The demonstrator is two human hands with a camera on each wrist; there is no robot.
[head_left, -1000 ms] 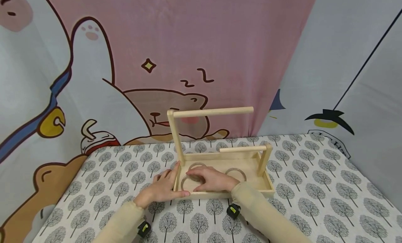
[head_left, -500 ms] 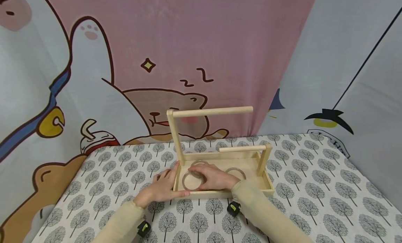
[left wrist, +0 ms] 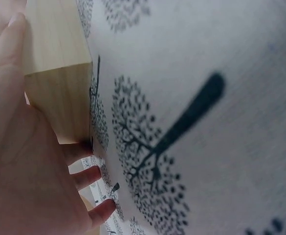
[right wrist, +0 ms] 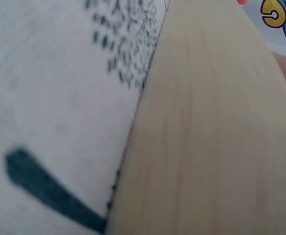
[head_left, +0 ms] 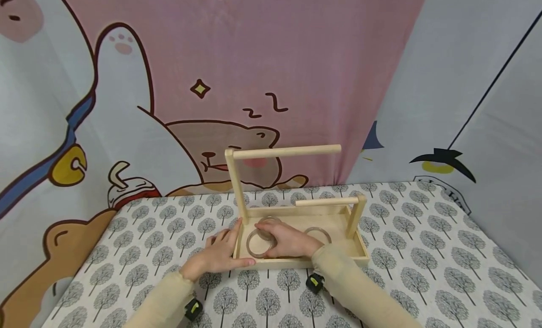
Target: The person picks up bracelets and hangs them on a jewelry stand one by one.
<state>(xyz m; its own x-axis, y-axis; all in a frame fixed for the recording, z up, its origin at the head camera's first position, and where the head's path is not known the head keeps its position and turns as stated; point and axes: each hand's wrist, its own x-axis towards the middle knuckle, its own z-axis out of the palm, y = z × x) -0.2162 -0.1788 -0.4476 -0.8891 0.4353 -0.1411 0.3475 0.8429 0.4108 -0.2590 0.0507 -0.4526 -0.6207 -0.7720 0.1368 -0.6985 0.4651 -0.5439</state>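
A light wooden tray [head_left: 302, 263] sits on the table with several translucent grey-brown rings in it. My left hand [head_left: 221, 252] rests at its front left corner, the thumb along the front wall and the fairly straight fingers down the left side. Inside the tray, my right hand [head_left: 290, 241] holds a ring between thumb and fingers, mostly hidden beneath the hand. Around its fingertips lie a left ring [head_left: 247, 244] and a back ring [head_left: 269, 218]. Another ring [head_left: 329, 238] lies flat behind the right wrist. In the right wrist view the front wall [right wrist: 206, 122] blocks sight of the right fingers.
From the tray's left end rises a tall post with a long rod [head_left: 288, 151]. A shorter post [head_left: 357, 219] at the right end carries a short rod [head_left: 326, 202] pointing left. The tablecloth [head_left: 423, 243] has printed trees, and a cartoon curtain [head_left: 317, 83] hangs behind.
My right hand has shifted slightly right inside the tray, and the left ring has moved slightly right too. The left hand and the tray stay put.
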